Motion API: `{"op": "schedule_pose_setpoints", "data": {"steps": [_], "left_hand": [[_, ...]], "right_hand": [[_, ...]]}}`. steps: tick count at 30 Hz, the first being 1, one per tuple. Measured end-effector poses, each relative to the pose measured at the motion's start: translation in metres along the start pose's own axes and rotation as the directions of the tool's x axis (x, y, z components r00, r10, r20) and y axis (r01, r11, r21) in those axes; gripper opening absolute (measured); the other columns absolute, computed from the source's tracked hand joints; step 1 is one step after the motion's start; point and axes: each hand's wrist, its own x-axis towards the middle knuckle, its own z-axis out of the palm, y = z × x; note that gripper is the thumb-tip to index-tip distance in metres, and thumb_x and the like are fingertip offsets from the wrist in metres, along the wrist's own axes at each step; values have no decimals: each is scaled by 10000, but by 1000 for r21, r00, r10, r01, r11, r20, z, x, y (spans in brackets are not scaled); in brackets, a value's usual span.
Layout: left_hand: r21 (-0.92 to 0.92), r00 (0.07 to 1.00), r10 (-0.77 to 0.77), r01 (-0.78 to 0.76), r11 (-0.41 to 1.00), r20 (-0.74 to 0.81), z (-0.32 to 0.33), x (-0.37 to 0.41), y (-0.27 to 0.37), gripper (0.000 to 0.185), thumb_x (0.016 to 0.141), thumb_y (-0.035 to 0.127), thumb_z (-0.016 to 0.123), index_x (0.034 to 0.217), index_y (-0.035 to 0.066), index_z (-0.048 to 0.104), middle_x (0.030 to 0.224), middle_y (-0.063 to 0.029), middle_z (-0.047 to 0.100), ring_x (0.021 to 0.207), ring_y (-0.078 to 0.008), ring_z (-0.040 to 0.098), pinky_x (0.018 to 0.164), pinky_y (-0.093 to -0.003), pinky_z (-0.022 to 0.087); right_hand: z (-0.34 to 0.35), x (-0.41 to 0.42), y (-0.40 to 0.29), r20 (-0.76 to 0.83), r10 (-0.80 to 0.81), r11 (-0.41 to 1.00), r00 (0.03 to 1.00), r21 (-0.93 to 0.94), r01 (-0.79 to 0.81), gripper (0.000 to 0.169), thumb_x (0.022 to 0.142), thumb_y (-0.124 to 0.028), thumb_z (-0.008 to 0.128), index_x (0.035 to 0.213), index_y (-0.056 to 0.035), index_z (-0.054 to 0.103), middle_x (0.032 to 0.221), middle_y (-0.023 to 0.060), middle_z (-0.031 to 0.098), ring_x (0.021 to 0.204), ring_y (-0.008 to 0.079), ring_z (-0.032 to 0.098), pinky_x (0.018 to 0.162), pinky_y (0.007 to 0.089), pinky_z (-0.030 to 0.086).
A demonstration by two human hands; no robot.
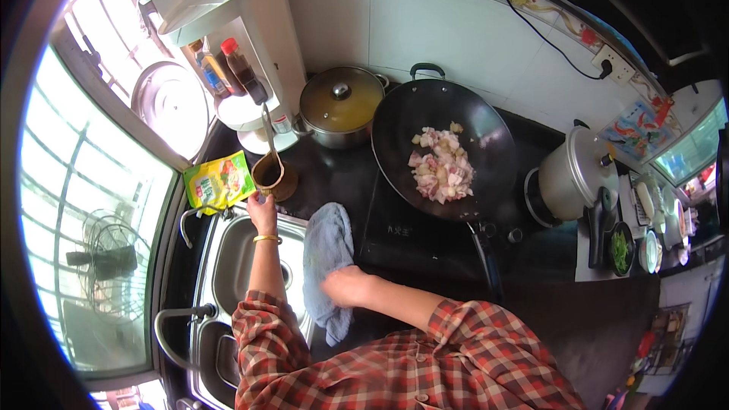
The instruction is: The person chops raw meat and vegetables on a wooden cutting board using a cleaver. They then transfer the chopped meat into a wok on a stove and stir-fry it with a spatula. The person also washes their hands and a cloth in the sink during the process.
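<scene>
My right hand [345, 286] grips a blue-grey towel [328, 250] that lies on the black counter beside the sink. My left hand [263, 213], with a gold-coloured bangle at its wrist, reaches over the sink to a brown pot [289, 185]. Its fingertips are at the near side of that pot, close to a yellow-green food packet [219, 179]; whether they hold the pot is unclear. A metal utensil handle [267, 128] stands up out of the pot. To the right, chopped raw-looking meat [443, 165] sits in a black wok [490, 125].
A double steel sink [232, 273] with a curved faucet [162, 333] lies at left. Behind stands a glass-lidded pot [342, 102] near a shelf holding sauce bottles [239, 65]. The wok handle [485, 262] points towards me. A pressure cooker [575, 176] and dish of chopped greens [620, 250] are at right.
</scene>
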Motion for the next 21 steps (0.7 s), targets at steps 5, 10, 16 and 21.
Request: {"op": "schedule_pose_setpoints", "data": {"steps": [5,10,16,21], "left_hand": [[-494,987,137,-78,866,83,8,-4,6,179,731,60,562,903,16,543,770,-57,552,653,-149,492,620,-269,421],[-624,960,16,168,763,278,-25,-24,27,237,737,0,513,968,33,555,711,28,523,549,-30,427,473,-178,341],[-550,882,124,169,818,455,-82,-37,59,300,734,-5,530,1028,39,566,713,53,538,545,-18,419,466,-170,319],[-334,773,184,38,942,607,-116,-48,131,265,733,20,562,997,30,583,696,43,542,550,-23,456,474,-170,347]], "right_hand": [[-27,-4,-2,-179,2,995,984,102,16,214,745,-188,599,909,-52,584,897,112,605,874,287,600,700,403,496],[-65,-6,11,-396,214,928,893,367,-60,283,771,-206,592,1022,-79,557,862,110,625,819,298,607,702,384,493],[-106,6,52,-685,471,707,556,670,228,585,761,-238,653,1203,53,403,703,124,612,683,262,614,668,343,481],[-136,-22,75,-663,548,300,511,725,620,614,806,-254,650,1229,91,370,636,-1,506,571,56,466,512,193,391]]}}
